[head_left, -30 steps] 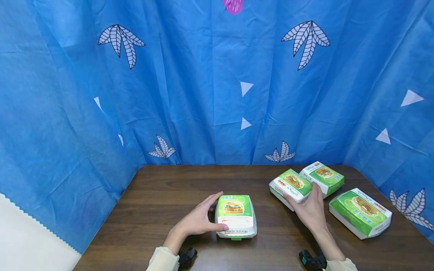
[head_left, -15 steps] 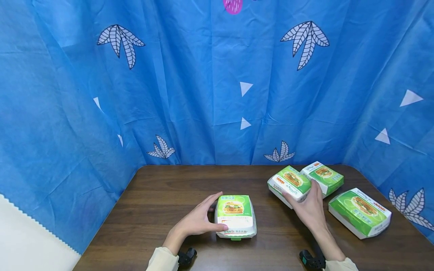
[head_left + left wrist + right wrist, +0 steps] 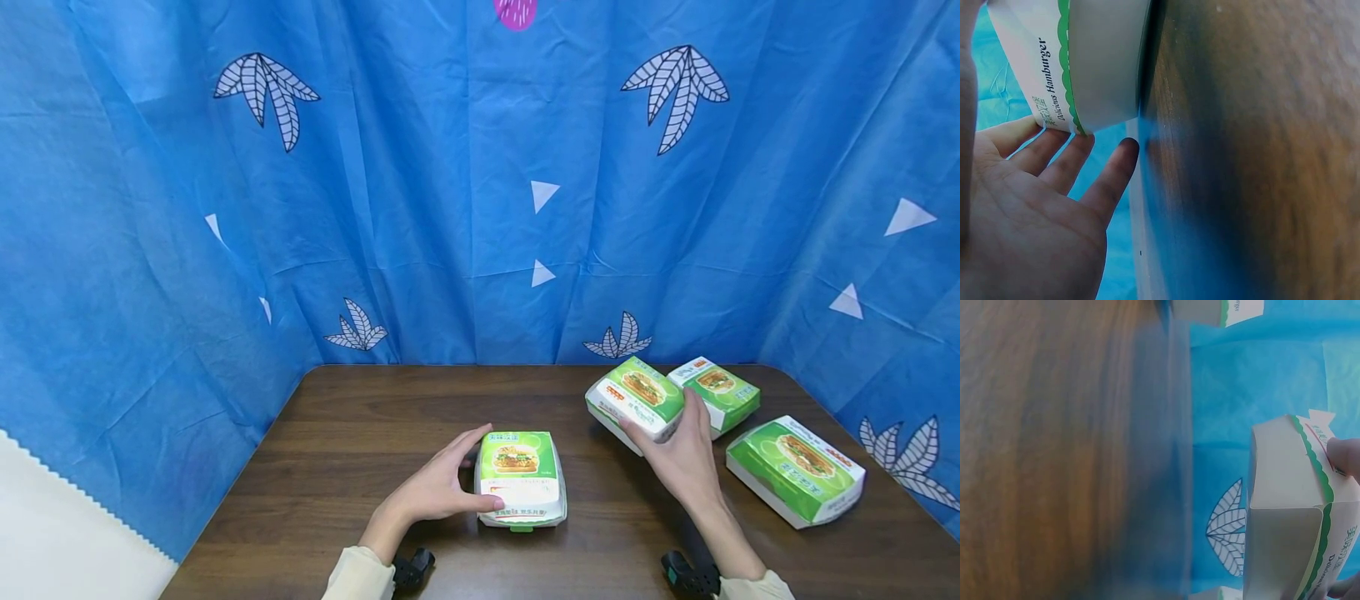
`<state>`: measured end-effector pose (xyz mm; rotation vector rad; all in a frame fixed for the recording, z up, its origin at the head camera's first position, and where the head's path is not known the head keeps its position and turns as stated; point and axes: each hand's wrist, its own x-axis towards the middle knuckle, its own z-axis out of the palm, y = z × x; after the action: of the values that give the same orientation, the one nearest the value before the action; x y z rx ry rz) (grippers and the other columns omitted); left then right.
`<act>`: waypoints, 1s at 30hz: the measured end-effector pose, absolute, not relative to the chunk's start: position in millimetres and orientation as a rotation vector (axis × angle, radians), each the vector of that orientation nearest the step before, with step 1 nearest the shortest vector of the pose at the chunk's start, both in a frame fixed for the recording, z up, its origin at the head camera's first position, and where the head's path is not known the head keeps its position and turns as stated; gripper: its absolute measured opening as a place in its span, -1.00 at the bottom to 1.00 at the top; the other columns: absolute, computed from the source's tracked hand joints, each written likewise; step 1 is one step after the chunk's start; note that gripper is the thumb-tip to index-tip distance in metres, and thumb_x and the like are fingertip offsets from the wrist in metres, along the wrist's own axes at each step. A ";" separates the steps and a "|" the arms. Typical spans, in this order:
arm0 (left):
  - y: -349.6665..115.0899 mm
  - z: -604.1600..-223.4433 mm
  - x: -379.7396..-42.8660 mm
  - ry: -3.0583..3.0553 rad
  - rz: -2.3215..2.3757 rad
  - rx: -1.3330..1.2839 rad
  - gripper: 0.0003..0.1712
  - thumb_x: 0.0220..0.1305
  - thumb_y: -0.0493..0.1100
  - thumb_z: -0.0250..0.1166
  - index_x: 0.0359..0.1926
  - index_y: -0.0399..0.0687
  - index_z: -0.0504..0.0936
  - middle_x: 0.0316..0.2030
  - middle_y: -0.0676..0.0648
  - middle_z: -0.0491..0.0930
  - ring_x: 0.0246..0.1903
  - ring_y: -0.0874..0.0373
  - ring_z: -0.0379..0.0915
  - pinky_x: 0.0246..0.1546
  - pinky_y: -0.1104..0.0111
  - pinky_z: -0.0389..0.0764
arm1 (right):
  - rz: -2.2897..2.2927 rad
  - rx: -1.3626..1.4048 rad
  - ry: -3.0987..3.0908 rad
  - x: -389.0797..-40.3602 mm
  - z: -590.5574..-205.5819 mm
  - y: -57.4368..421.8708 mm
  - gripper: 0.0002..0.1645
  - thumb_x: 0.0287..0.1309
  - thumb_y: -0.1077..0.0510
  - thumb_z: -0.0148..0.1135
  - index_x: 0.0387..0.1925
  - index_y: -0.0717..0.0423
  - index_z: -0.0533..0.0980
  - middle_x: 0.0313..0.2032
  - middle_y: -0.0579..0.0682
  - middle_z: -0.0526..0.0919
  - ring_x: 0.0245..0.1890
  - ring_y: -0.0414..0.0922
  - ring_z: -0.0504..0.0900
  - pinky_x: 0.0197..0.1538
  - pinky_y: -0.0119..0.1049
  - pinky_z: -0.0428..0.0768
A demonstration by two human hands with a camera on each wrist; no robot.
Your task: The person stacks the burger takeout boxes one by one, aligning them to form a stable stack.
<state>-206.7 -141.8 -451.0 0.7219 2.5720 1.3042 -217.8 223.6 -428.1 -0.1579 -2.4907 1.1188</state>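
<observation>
A green-and-white hamburger box (image 3: 521, 483) sits on the table in front of me. My left hand (image 3: 438, 487) grips it from the left, thumb at the near edge and fingers toward the far side. In the left wrist view, several fingertips touch the white side of that box (image 3: 1107, 62). My right hand (image 3: 682, 454) holds a second hamburger box (image 3: 637, 400), slightly tilted. This box (image 3: 1285, 512) hangs above the table in the right wrist view, with thumb and fingers at its lid. Most of the right hand is outside that view.
A third hamburger box (image 3: 716, 392) lies behind the right hand at the back right. Farther right and nearer is a larger green box (image 3: 797, 472) with a hamburger picture. Blue curtain (image 3: 465, 208) hangs behind the brown wooden table (image 3: 352, 433).
My right hand has raised its hamburger box and carried it slightly left, away from the third box. The left hand and its box stay in place.
</observation>
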 end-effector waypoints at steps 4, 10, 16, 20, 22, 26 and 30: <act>-142.0 -450.8 -206.5 2.576 1.301 0.721 0.25 0.06 0.25 0.58 0.62 0.04 0.10 0.53 -0.06 0.21 0.33 0.03 0.35 0.31 0.07 0.50 | 1.110 -0.131 -2.476 -216.7 -424.4 221.5 0.43 0.08 -0.22 0.53 0.60 0.33 -0.15 0.54 0.41 -0.04 0.48 0.37 0.08 0.41 0.41 0.18; -142.4 -450.2 -206.6 2.578 1.294 0.712 0.24 0.07 0.25 0.57 0.62 0.03 0.10 0.53 -0.06 0.20 0.34 0.01 0.35 0.30 0.05 0.50 | 1.080 -0.095 -2.468 -213.7 -418.9 218.1 0.43 0.06 -0.19 0.56 0.60 0.32 -0.14 0.53 0.40 -0.01 0.47 0.37 0.10 0.38 0.43 0.22; -142.3 -450.6 -207.4 2.570 1.301 0.717 0.24 0.07 0.24 0.57 0.62 0.03 0.10 0.53 -0.06 0.20 0.34 0.02 0.35 0.31 0.05 0.50 | 1.073 -0.077 -2.465 -210.8 -412.1 214.5 0.43 0.07 -0.21 0.54 0.61 0.30 -0.16 0.54 0.39 -0.01 0.47 0.37 0.10 0.36 0.45 0.22; -142.5 -451.3 -208.0 2.578 1.296 0.721 0.24 0.07 0.24 0.57 0.62 0.02 0.10 0.53 -0.06 0.21 0.33 0.03 0.35 0.30 0.07 0.51 | 1.058 -0.064 -2.473 -208.2 -408.3 212.7 0.44 0.06 -0.21 0.55 0.61 0.29 -0.16 0.54 0.39 -0.01 0.47 0.38 0.10 0.36 0.46 0.22; -142.2 -451.1 -207.5 2.575 1.298 0.719 0.24 0.07 0.24 0.57 0.62 0.03 0.10 0.53 -0.05 0.21 0.33 0.03 0.35 0.31 0.07 0.50 | 1.046 -0.058 -2.475 -207.2 -406.9 211.7 0.44 0.05 -0.21 0.55 0.61 0.30 -0.15 0.54 0.39 -0.01 0.47 0.38 0.10 0.36 0.45 0.23; -142.0 -450.6 -206.9 2.580 1.293 0.717 0.24 0.07 0.24 0.57 0.62 0.03 0.10 0.53 -0.05 0.21 0.33 0.02 0.36 0.30 0.07 0.51 | 1.026 -0.044 -2.468 -206.4 -404.8 210.1 0.43 0.05 -0.20 0.56 0.61 0.30 -0.13 0.53 0.39 0.01 0.47 0.38 0.12 0.36 0.45 0.24; -142.0 -450.1 -206.0 2.584 1.286 0.709 0.24 0.07 0.25 0.57 0.62 0.03 0.10 0.52 -0.05 0.22 0.32 0.00 0.37 0.29 0.05 0.51 | 1.026 -0.006 -2.450 -204.9 -402.7 208.2 0.42 0.05 -0.20 0.55 0.60 0.31 -0.13 0.52 0.40 0.02 0.45 0.38 0.13 0.33 0.46 0.25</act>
<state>-206.0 -142.0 -450.1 0.7093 2.5835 1.2863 -204.9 208.2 -402.7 -0.0058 -2.4496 1.0259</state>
